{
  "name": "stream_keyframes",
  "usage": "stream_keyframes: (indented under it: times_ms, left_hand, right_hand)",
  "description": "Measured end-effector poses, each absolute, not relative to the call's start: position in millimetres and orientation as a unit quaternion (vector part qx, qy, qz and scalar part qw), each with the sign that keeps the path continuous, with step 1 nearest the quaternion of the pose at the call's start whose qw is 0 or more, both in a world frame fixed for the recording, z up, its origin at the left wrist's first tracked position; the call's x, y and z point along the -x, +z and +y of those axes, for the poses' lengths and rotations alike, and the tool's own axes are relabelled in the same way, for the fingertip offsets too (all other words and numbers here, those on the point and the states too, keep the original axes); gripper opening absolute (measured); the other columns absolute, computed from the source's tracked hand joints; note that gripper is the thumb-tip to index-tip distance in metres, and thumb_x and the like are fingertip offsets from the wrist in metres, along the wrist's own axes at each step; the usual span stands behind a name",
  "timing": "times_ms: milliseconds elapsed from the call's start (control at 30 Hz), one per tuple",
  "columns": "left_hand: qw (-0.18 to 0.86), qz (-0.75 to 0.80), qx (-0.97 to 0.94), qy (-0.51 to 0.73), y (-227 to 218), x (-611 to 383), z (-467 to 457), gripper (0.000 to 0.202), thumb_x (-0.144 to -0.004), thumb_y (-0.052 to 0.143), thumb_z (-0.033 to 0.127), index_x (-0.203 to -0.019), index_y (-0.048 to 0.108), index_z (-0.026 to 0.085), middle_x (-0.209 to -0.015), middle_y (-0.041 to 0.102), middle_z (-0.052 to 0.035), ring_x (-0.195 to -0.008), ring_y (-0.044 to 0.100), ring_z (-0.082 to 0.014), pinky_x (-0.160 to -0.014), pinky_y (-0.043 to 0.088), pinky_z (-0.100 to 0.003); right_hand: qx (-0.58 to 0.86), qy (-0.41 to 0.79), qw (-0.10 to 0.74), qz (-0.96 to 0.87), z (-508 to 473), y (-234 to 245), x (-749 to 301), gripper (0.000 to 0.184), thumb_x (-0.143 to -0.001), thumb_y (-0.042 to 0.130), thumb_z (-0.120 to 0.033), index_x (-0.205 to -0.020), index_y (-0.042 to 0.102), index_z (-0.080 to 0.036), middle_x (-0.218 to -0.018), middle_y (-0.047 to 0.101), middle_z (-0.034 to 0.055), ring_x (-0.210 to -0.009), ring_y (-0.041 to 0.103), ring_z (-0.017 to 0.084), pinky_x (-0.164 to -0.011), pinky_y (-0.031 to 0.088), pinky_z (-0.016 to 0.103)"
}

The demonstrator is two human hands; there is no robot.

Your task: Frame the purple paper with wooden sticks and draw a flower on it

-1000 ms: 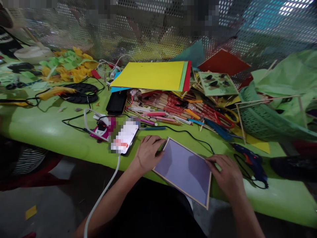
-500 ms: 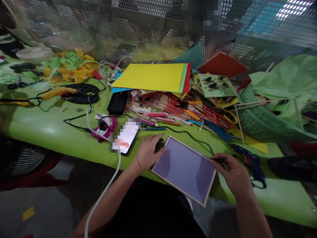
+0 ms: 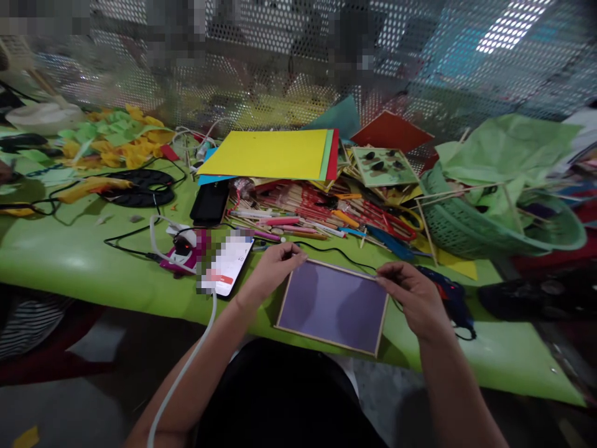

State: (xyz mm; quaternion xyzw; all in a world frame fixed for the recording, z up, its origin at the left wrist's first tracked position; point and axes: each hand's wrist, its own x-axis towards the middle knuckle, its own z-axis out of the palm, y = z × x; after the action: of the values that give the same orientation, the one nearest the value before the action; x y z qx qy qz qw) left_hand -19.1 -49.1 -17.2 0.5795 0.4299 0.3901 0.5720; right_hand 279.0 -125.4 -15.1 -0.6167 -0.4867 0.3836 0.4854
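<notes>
Purple rectangular board framed in pale wood (image 3: 332, 306) is lying at the near edge of the lime-green table (image 3: 84, 255), sitting squarer to that edge than half a second ago. The left hand (image 3: 273, 269) is pinching its far left corner with curled fingers, near the white phone (image 3: 228, 264). The right hand (image 3: 413, 298), having slid inward, is pinching the far right corner, just beside the blue glue gun (image 3: 453, 303).

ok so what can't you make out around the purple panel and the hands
Head view only:
phone screen: blurred out, unreadable.
left hand and right hand on the purple panel: their backs hide whether fingers pinch the frame.
glue gun: mostly behind the right hand.
green basket: green paper covers its contents.
pixelated patches: mask the top edge.
</notes>
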Motion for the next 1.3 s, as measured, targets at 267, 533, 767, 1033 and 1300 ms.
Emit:
stream_keyframes:
  times_ms: [267,533,767,1033,1300]
  left_hand:
    - [0.572,0.459,-0.548,0.404,-17.3,18.4,-52.9,0.032,-0.079,0.068,0.048,-0.076,0.062,0.017,-0.065,0.048,0.0051,-0.062,0.04,-0.0099,-0.061,0.031,-0.025]
    - [0.574,0.463,-0.535,0.412,-25.6,17.0,-51.2,0.034,-0.078,0.07,0.049,-0.077,0.062,0.016,-0.066,0.048,0.005,-0.062,0.038,-0.0096,-0.06,0.029,-0.024]
    - [0.574,0.464,-0.534,0.413,-22.5,18.1,-52.0,0.039,-0.075,0.072,0.055,-0.071,0.061,0.018,-0.065,0.048,0.0044,-0.065,0.04,-0.0109,-0.063,0.031,-0.025]
    - [0.571,0.483,-0.506,0.43,-25.5,22.5,-54.0,0.043,-0.084,0.059,0.06,-0.071,0.057,0.019,-0.071,0.053,0.001,-0.071,0.047,-0.014,-0.067,0.036,-0.026]
    - [0.563,0.465,-0.549,0.406,-21.4,22.3,-55.1,0.031,-0.081,0.067,0.047,-0.072,0.059,0.018,-0.067,0.049,0.0048,-0.066,0.044,-0.0116,-0.065,0.035,-0.025]
  right_hand:
    - [0.604,0.45,0.462,-0.467,-118.1,-19.5,-275.8,0.036,-0.071,0.084,-0.053,-0.087,0.077,-0.022,-0.08,0.07,0.0028,-0.074,0.058,0.017,-0.07,0.045,0.028]
    - [0.61,0.457,0.479,-0.434,-117.3,-17.1,-268.5,0.037,-0.063,0.087,-0.051,-0.065,0.067,-0.02,-0.061,0.057,-0.002,-0.058,0.047,0.014,-0.059,0.038,0.027]
    - [0.599,0.47,0.506,-0.404,-116.5,-25.8,-270.9,0.031,-0.065,0.087,-0.045,-0.066,0.068,-0.02,-0.061,0.059,-0.0019,-0.057,0.048,0.013,-0.057,0.037,0.027]
    - [0.604,0.505,0.502,-0.359,-118.9,-37.0,-280.2,0.031,-0.064,0.089,-0.043,-0.067,0.067,-0.021,-0.058,0.056,-0.0027,-0.052,0.048,0.012,-0.05,0.035,0.025]
    - [0.614,0.521,0.495,-0.325,-119.6,-37.4,-279.3,0.03,-0.063,0.089,-0.042,-0.068,0.066,-0.023,-0.057,0.058,-0.0019,-0.049,0.049,0.014,-0.047,0.036,0.027]
